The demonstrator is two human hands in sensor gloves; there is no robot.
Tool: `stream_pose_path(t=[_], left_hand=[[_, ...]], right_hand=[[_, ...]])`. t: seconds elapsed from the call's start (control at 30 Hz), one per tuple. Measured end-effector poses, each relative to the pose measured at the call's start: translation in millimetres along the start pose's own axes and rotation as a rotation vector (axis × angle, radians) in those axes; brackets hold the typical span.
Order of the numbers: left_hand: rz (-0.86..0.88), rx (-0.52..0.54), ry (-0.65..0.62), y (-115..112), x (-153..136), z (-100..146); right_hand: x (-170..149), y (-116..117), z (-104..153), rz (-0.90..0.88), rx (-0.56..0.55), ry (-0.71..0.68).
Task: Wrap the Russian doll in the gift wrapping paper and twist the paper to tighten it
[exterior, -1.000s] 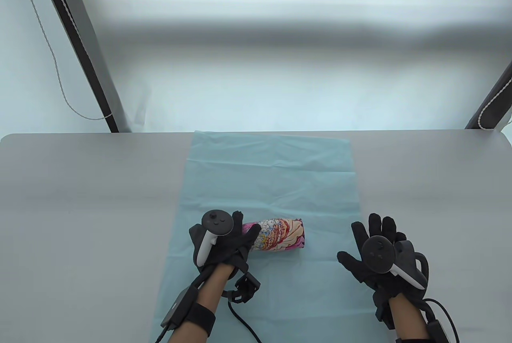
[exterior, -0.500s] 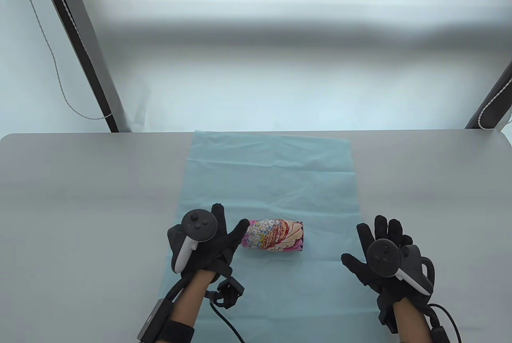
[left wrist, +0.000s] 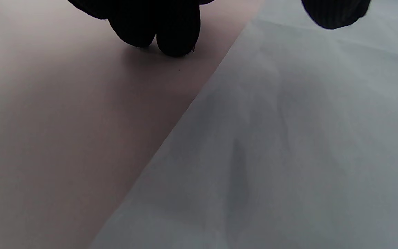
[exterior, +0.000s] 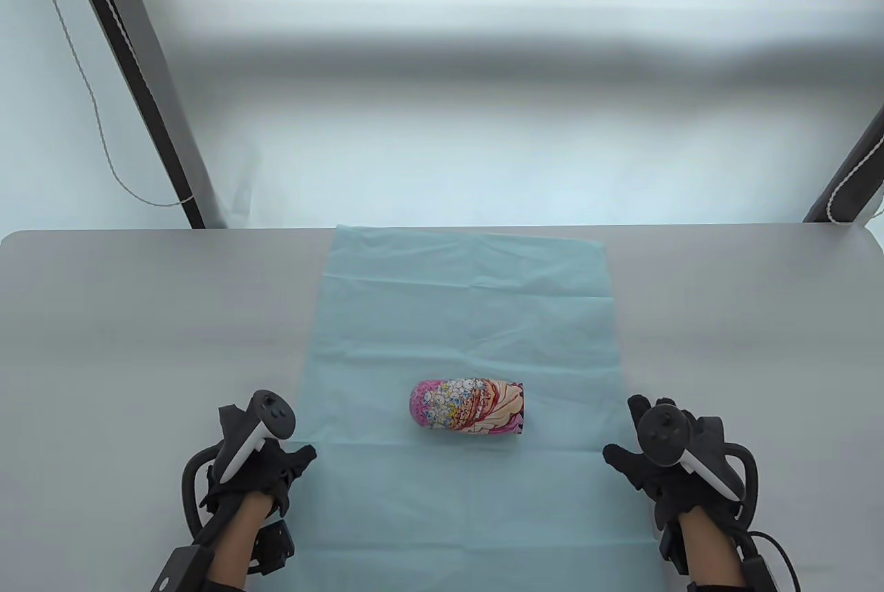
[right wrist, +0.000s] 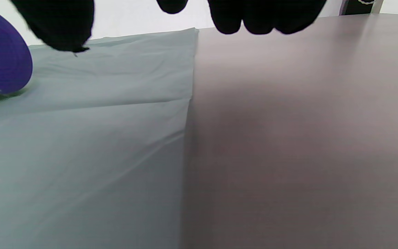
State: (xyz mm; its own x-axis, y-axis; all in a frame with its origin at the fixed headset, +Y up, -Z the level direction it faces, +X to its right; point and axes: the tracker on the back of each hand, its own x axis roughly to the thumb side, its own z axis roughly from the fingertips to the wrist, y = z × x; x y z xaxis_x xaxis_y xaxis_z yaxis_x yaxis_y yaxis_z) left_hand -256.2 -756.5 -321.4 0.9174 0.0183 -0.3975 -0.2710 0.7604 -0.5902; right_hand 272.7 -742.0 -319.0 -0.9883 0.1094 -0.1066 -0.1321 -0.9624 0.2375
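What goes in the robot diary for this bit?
doll: lying on paper, unwrapped | left hand: empty | right hand: empty

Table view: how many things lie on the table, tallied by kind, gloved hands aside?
Painted, multicoloured wooden Russian doll, lying on its side: 1
Pale teal sheet of gift wrapping paper, spread flat: 1
Total: 2

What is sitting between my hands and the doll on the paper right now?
Nothing visible. The doll lies alone on the wrapping paper; only bare paper separates it from the left hand and the right hand.
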Motion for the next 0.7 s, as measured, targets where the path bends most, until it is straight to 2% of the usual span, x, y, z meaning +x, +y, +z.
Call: stream_pose_path(t=[0.03, 0.23, 0.3, 0.43, 0.7], left_hand=[[-0.009, -0.025, 0.022, -1.0, 0.6, 1.5], [-0.017, -0.016, 0.005, -7.5, 5.0, -3.2], [0.012, -0.005, 0.007, -10.7, 8.6, -3.3], [0.009, 0.017, 0.005, -13.8, 14.5, -2.9], [0.156, 0.071, -0.06, -18.2, 25.0, -0.3]], right_hand=[[-0.4, 1.4, -1.0, 0.009, 0.015, 0.018], [2.7, 14.1, -5.5, 0.015, 0.17, 0.116], [7.1, 14.9, -5.5, 0.061, 0.124, 0.142], [19.7, 20.3, -6.2, 0.143, 0.141, 0.176], [25.4, 24.8, -6.7, 0.018, 0.127, 0.15]])
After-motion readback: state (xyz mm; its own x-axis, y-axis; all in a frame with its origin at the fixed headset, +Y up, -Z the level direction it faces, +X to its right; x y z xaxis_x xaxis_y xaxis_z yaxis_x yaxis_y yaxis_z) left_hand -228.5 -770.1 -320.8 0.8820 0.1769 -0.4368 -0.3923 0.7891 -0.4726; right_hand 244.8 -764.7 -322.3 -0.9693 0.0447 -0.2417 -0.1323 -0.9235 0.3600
